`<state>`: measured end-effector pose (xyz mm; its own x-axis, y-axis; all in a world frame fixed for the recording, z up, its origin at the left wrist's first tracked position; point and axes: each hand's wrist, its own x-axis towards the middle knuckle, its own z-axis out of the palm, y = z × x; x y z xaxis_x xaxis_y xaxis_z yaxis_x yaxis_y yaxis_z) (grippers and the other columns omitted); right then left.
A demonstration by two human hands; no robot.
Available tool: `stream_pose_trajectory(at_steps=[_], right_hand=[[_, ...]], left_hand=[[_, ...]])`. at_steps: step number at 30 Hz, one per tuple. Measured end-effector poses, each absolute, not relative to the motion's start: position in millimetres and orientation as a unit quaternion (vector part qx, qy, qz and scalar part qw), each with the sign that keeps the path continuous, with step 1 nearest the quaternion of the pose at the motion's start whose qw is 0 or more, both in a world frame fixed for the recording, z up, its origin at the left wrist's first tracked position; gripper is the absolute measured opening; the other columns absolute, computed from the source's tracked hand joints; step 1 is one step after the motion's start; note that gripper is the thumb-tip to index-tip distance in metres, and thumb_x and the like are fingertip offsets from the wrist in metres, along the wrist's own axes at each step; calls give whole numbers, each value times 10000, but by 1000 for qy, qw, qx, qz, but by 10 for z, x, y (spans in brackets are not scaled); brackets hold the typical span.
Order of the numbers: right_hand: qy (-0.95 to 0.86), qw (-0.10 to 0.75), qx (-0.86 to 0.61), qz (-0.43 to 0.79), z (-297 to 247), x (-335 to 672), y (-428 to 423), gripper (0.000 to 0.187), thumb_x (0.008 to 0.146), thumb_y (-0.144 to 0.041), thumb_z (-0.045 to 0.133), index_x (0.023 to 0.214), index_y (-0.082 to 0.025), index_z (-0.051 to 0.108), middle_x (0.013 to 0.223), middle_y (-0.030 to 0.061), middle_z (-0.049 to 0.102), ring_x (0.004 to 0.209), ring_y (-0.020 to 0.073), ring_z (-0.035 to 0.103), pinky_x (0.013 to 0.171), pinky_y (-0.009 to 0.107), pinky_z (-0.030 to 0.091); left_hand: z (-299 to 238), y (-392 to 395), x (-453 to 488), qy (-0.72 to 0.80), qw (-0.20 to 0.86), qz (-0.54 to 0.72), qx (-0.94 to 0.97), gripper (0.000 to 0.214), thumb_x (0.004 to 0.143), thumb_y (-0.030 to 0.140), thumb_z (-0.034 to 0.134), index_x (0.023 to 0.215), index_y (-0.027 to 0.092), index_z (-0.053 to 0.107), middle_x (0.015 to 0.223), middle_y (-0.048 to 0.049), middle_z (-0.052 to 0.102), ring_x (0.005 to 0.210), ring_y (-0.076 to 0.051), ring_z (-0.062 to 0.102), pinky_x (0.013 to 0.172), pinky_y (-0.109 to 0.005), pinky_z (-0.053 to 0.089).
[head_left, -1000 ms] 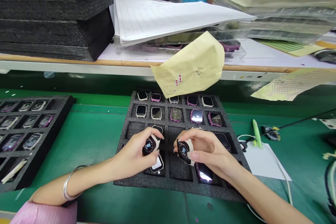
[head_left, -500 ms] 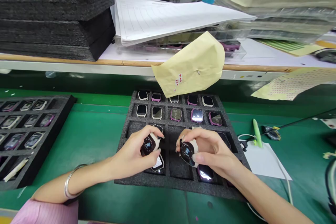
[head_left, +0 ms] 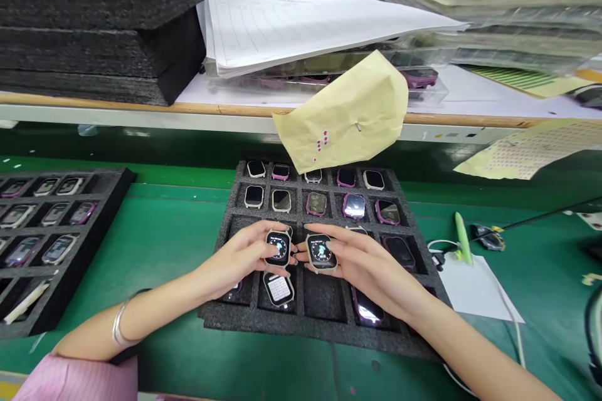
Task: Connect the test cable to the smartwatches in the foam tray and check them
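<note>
My left hand (head_left: 251,255) is closed around a smartwatch (head_left: 278,247) with a pale case, its thumb on the lit screen. A second pale smartwatch (head_left: 322,253) is gripped in my right hand (head_left: 360,257), the thumb at the edge of its lit face. Both screens show a dark dial with a bluish figure and face up. The two watches are held side by side above a black foam tray (head_left: 301,322), whose pockets hold several watch bodies with white or purple cases. Just below my left hand, a watch with a white lit screen (head_left: 279,289) lies in its pocket.
Another foam tray of watches (head_left: 115,191) lies at the left. Above the bench runs a shelf (head_left: 226,110) with stacked black foam (head_left: 94,31) and papers (head_left: 301,31); a yellow sheet (head_left: 348,116) hangs off it. To the right are a green pen-like tool (head_left: 463,238), white paper and cables.
Both watches have turned from tilted to facing up and come closer together. My thumbs have moved onto the screens, which now show brighter dials.
</note>
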<state>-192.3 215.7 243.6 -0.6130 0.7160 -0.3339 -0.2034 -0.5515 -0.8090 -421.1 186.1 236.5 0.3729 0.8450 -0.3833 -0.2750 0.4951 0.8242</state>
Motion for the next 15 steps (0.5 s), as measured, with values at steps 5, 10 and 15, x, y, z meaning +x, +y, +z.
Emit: stream_pose_trajectory(at_steps=[5,10,15], right_hand=[[-420,308,-365,772,2417,-1929,2135,372,865,-296,684,1224,-210,636,1110,103,718,1088,293,647,978,485,456],[-466,315,-395,727,2402,-1926,2104,360,869,-331,670,1220,-252,645,1080,78,730,1077,287,651,960,452,454],[-500,304,-402,704,2392,-1916,2114,362,860,-339,666,1214,-262,648,1051,76,736,1048,312,662,950,501,462]], left_hand=[[2336,1854,-4221,416,749,377,351,349,803,140,549,1150,161,570,999,-75,637,942,-232,645,858,-434,546],[2298,1846,-4219,407,739,384,375,332,792,117,560,1113,191,603,978,-49,629,937,-216,631,835,-417,571],[2299,1853,-4208,408,731,383,391,317,786,131,566,1096,191,597,954,-43,616,951,-218,619,831,-414,577]])
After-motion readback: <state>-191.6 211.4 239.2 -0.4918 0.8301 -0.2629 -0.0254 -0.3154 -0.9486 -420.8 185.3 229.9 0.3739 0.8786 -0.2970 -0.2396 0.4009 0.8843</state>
